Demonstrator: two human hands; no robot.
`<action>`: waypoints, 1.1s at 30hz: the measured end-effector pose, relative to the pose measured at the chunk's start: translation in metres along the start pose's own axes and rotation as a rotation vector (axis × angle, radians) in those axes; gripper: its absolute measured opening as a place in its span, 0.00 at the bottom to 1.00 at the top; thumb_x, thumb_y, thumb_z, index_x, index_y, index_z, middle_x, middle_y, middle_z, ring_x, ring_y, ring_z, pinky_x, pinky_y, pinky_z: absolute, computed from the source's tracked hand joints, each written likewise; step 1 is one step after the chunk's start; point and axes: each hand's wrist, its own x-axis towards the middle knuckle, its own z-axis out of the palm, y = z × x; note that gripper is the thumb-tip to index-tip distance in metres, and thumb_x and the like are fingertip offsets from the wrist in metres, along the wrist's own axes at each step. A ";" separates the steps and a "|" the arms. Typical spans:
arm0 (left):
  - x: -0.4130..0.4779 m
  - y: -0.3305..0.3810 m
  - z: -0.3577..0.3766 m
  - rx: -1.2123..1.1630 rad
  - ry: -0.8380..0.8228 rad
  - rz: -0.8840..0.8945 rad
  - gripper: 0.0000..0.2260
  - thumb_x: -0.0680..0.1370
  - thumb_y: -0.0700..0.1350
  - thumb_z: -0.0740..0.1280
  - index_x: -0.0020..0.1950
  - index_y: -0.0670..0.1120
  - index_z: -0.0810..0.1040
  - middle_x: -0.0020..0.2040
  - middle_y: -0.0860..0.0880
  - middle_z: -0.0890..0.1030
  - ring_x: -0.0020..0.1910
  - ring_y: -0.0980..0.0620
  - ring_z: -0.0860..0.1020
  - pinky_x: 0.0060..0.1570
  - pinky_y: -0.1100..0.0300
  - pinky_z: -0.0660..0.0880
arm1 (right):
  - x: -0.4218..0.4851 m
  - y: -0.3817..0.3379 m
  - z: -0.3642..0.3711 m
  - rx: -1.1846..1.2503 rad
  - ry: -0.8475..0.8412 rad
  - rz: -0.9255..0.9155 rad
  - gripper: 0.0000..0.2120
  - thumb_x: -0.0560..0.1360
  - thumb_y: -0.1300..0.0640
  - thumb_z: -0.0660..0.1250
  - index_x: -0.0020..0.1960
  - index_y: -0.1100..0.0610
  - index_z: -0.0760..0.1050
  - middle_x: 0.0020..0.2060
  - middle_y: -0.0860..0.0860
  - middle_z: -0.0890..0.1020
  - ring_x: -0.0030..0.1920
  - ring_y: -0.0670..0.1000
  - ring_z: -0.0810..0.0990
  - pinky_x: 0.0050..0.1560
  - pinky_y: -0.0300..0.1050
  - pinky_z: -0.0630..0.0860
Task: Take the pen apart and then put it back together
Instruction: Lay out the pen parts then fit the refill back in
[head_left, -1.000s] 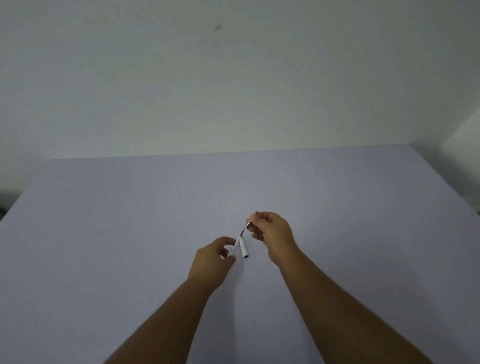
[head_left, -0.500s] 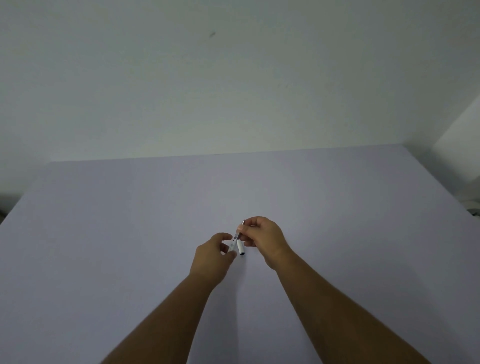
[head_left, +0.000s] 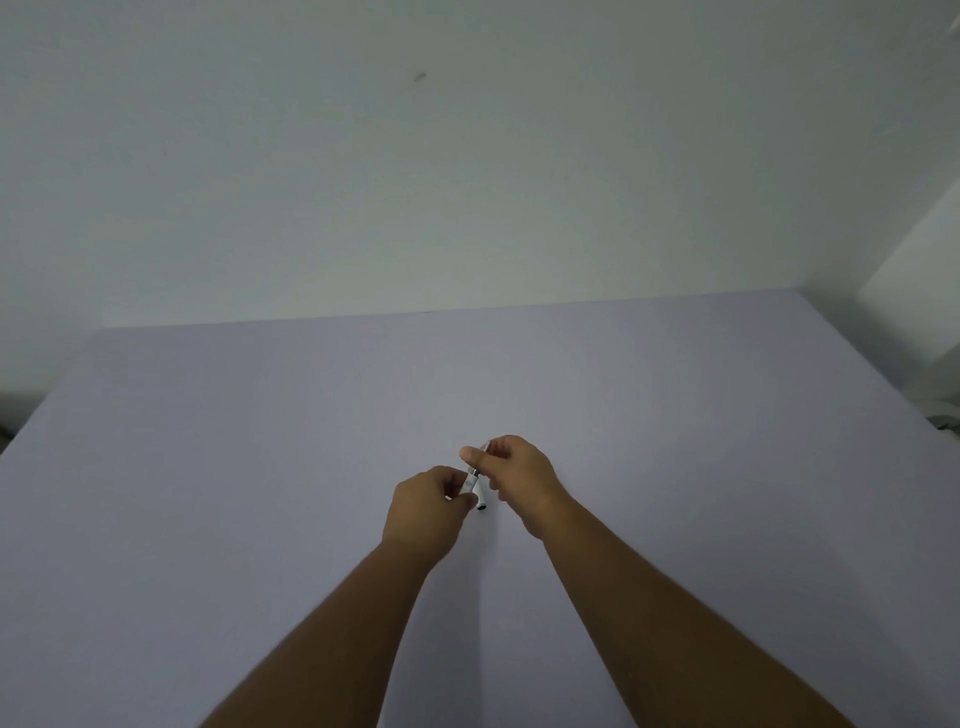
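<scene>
**Pen held between two hands above the table**

Table (head_left: 208, 493), pale lilac and bare, fills the left of the view and runs back to a plain wall (head_left: 363, 182); nothing lies on it that I can make out.

Moving right, the left hand (head_left: 426, 512) comes in from the lower edge on a bare forearm. Its fingers are curled in and its thumb presses against them, pinching the lower part of the pen (head_left: 475, 486), a short white barrel whose dark-ringed open end points down and toward the camera. This grip looks like the anchor: it keeps the barrel from turning or sliding while the other hand works.

Just right of that, touching the same pen higher up, is the right hand (head_left: 514, 467). Its thumb and forefinger close on a thin, darker piece at the pen's upper end, most likely the refill or tip section, though it is too small and blurred to name with certainty. The remaining fingers fold loosely behind.

The two hands sit almost knuckle to knuckle, with the pen slanted between them, raised clear of the table. Held so close, the parts stay aligned on one axis, which suits sliding or twisting one into the other. Whether this is separation or reassembly cannot be told from here.

The far right shows only more table and a pale corner of the room.
</scene>
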 end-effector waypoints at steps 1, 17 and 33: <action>0.001 0.001 -0.001 0.005 -0.001 -0.001 0.07 0.74 0.44 0.68 0.50 0.48 0.81 0.41 0.55 0.78 0.40 0.56 0.75 0.34 0.69 0.66 | -0.001 -0.001 0.000 0.035 -0.023 -0.006 0.10 0.71 0.46 0.70 0.42 0.53 0.77 0.38 0.47 0.80 0.38 0.46 0.76 0.43 0.41 0.73; 0.001 0.008 -0.007 0.080 -0.028 0.012 0.06 0.74 0.45 0.69 0.49 0.46 0.80 0.40 0.53 0.78 0.37 0.56 0.74 0.33 0.71 0.66 | -0.006 -0.006 0.001 -0.133 0.039 0.015 0.21 0.70 0.43 0.70 0.29 0.53 0.64 0.25 0.46 0.67 0.27 0.46 0.65 0.31 0.39 0.64; 0.000 0.019 -0.015 0.048 -0.107 -0.017 0.08 0.72 0.44 0.70 0.35 0.53 0.75 0.34 0.55 0.76 0.31 0.59 0.73 0.30 0.68 0.68 | -0.004 -0.008 -0.011 0.021 -0.052 0.037 0.15 0.70 0.49 0.71 0.30 0.53 0.70 0.28 0.46 0.74 0.28 0.46 0.69 0.32 0.39 0.68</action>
